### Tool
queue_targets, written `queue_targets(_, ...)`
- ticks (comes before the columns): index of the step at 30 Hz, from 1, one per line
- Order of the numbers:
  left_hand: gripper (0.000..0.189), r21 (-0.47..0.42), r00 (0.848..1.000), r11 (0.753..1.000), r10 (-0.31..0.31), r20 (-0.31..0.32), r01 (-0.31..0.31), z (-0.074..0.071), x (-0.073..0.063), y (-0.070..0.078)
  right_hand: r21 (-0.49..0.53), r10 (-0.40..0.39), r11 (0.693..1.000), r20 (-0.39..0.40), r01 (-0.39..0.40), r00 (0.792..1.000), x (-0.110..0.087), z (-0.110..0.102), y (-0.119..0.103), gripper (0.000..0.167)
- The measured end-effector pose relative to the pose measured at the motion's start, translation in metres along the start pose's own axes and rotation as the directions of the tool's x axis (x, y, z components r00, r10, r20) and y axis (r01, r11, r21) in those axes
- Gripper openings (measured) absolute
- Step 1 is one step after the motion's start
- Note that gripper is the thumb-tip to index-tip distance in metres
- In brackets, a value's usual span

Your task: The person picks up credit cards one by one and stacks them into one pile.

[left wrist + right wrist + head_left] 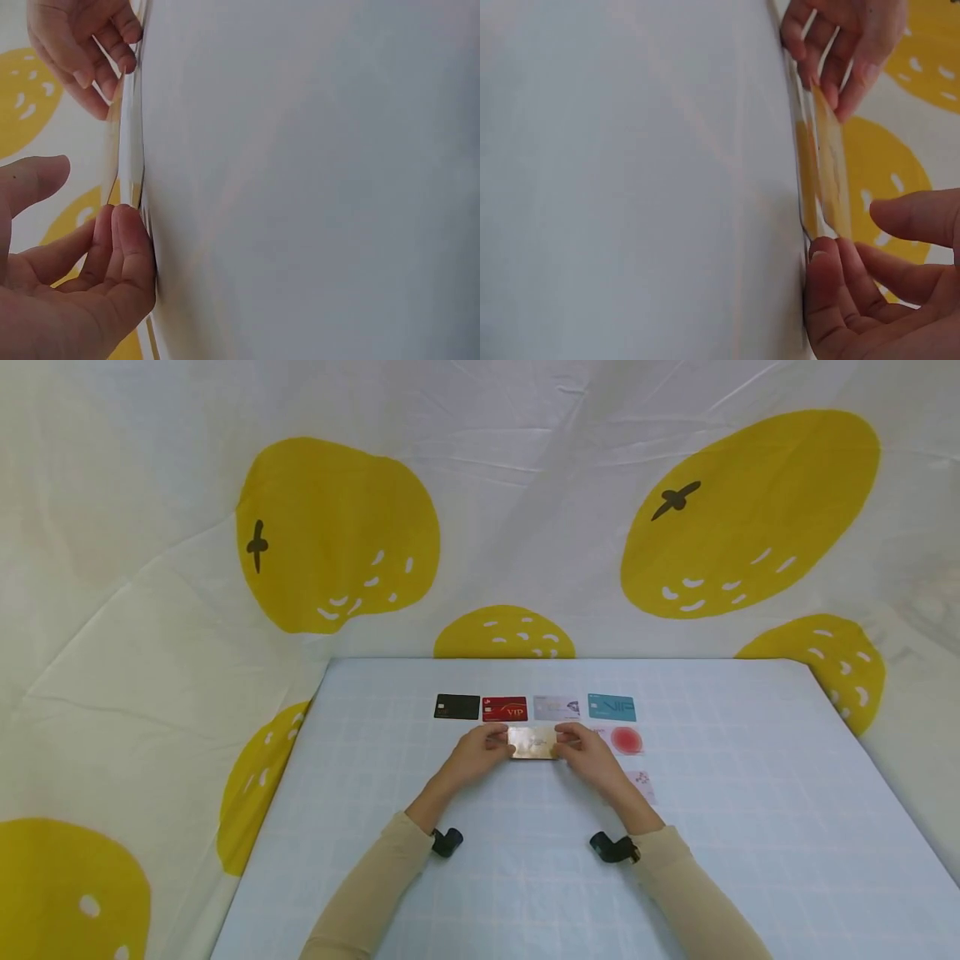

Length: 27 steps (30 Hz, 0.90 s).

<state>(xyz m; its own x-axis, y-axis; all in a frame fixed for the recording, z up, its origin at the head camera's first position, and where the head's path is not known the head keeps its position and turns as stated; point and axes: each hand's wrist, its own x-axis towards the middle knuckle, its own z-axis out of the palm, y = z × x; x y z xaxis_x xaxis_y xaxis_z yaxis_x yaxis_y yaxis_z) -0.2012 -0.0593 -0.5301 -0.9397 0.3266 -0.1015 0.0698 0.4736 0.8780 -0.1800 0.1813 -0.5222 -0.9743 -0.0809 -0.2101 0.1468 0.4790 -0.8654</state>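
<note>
A shiny gold card [532, 742] lies crosswise between the two hands, near the middle of the table. My left hand [476, 752] holds its left end at the fingertips. The opposite end is held by my right hand [592, 756] in the same way. In the right wrist view the gold card [832, 165] stands tilted, one long edge higher than the other, with a second gold strip [808, 180] beneath it. Both wrist views show the thumbs [45, 180] raised apart from the curled fingers at the card's ends.
Behind the hands a row holds a black card [457, 707], a red VIP card [505, 709], a pale card [557, 707] and a teal VIP card [612, 707]. A card with a red circle [627, 741] and a pink-patterned card [642, 783] lie partly behind the right arm.
</note>
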Motion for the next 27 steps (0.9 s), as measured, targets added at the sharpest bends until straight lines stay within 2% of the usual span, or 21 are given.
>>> queue_targets(7, 0.044, 0.029, 1.000, 1.000, -0.009, 0.020, 0.009, 0.0028, 0.0038, -0.0013, -0.010, 0.021, 1.000, 0.011, -0.021, 1.000, 0.0022, 0.0003, 0.0035, 0.039)
queue_targets(17, 0.044, 0.079, 0.995, 0.993, -0.096, 0.040, 0.093, 0.0028, 0.0060, 0.0056, -0.039, 0.022, 0.999, 0.039, -0.020, 0.999, 0.0016, -0.0002, 0.0026, 0.039)
queue_targets(27, 0.042, 0.103, 0.993, 0.990, -0.100, 0.063, 0.093, 0.0018, 0.0094, 0.0070, -0.057, 0.015, 0.998, 0.048, -0.013, 0.999, 0.0028, -0.0023, 0.0043, 0.040)
